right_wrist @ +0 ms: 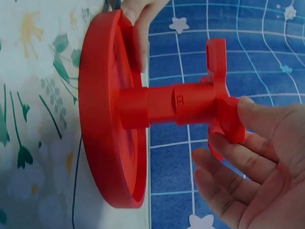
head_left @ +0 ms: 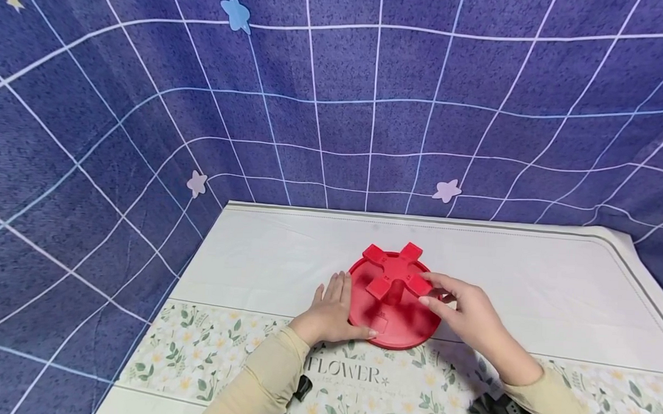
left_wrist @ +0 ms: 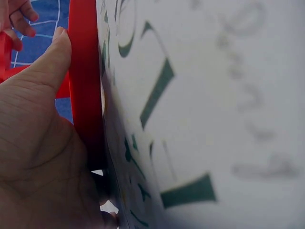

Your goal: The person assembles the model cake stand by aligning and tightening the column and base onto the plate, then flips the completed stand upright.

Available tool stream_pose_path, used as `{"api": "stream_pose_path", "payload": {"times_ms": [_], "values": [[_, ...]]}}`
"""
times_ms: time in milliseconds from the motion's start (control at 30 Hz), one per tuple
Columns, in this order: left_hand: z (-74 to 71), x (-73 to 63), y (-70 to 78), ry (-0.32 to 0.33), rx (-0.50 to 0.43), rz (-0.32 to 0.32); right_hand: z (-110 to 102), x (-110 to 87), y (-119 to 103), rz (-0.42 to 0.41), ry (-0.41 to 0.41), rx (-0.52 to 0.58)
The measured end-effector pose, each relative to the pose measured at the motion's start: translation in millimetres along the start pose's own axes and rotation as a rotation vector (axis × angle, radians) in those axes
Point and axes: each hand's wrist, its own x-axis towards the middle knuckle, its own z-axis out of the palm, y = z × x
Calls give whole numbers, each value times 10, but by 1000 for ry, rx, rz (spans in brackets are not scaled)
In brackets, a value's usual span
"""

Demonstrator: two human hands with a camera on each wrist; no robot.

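Red post (right_wrist: 162, 105) upright (cross (head_left: 396, 266) atop); right grip (head_left: 467, 308) pinching cross, left grip (head_left: 329, 315) unclenched against dish (head_left: 415, 332).

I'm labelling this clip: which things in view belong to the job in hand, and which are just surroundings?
In the job:
- red round base, its rim touched by the left hand
- red post
- red cross-shaped top, one arm pinched by the right hand

Just around:
- floral "FLOWER" table cover
- blue star-and-grid cloth
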Motion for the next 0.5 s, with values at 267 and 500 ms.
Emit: {"api": "stream_pose_path", "payload": {"times_ms": [267,500], "values": [[-13,-12,-1,6,-14,7,106,3,-114,-108,53,-183],[1,-3,-1,-1,-2,0,242,36,-200,-196,158,-300]]}}
